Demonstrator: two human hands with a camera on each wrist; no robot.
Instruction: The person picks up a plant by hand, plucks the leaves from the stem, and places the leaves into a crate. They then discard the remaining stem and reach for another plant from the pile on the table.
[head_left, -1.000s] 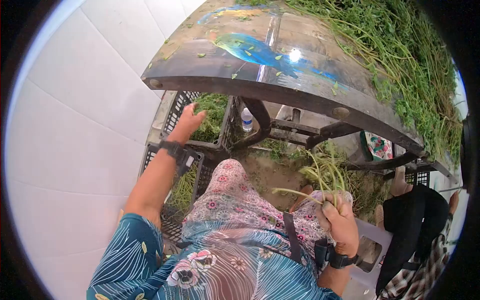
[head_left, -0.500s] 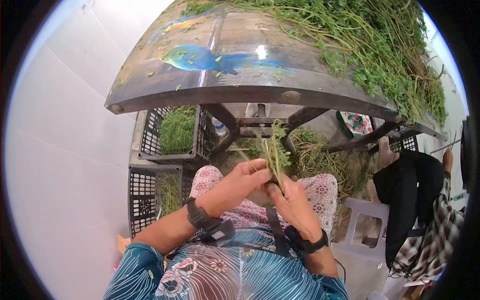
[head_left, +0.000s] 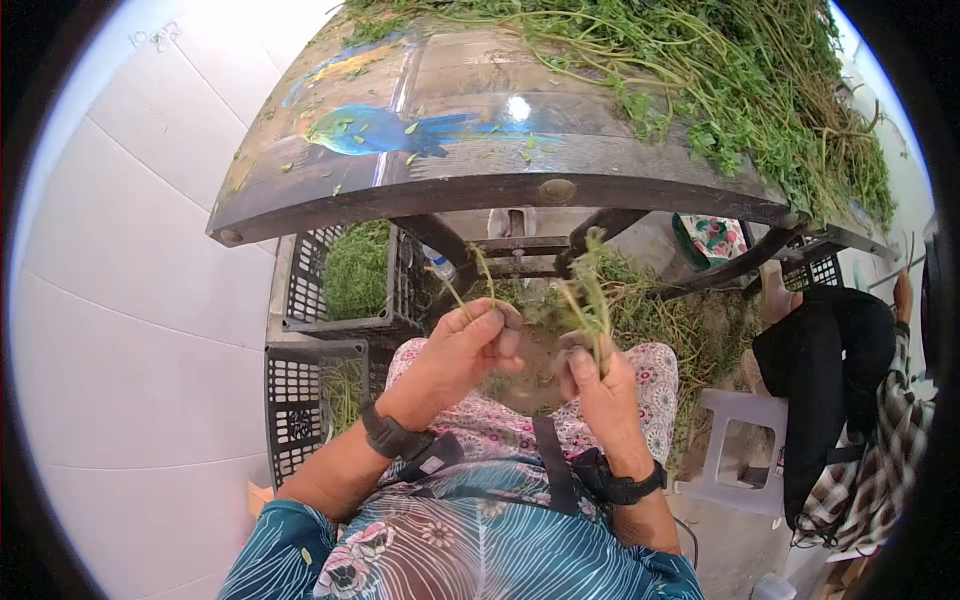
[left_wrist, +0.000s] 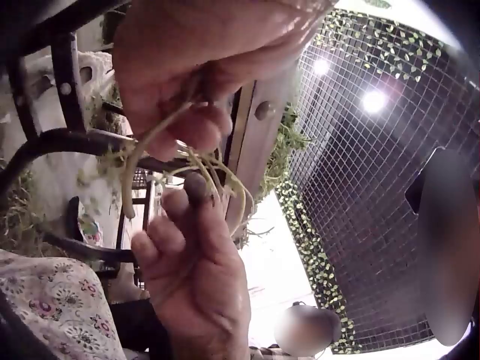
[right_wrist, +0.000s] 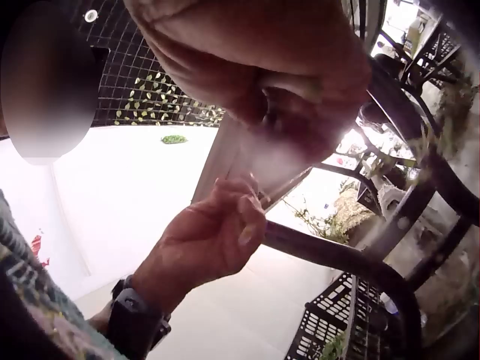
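In the head view my left hand (head_left: 462, 352) is over the lap, pinching a couple of thin green stems (head_left: 484, 268) between thumb and fingers. Just to the right, my right hand (head_left: 606, 392) grips a small bunch of leafy green stems (head_left: 592, 290) that points up toward the table edge. A gap separates the two hands. From the left wrist, a pale stem (left_wrist: 139, 161) hangs out of the left hand's fingers, and the right hand (left_wrist: 196, 274) shows below with curved stems at its fingertips. The right wrist view blurs the right hand's fingertips.
A dark-edged table (head_left: 480, 190) stands ahead, with a large heap of greens (head_left: 720, 80) on its right. At left are a black crate (head_left: 300, 280) holding leafy greens and another crate (head_left: 290, 420) with stems. A grey stool (head_left: 705, 440) and a seated person are at right.
My left hand came back from over the leafy crate to meet the right hand at the bunch. Since then the hands have parted, the left now carrying thin stems.
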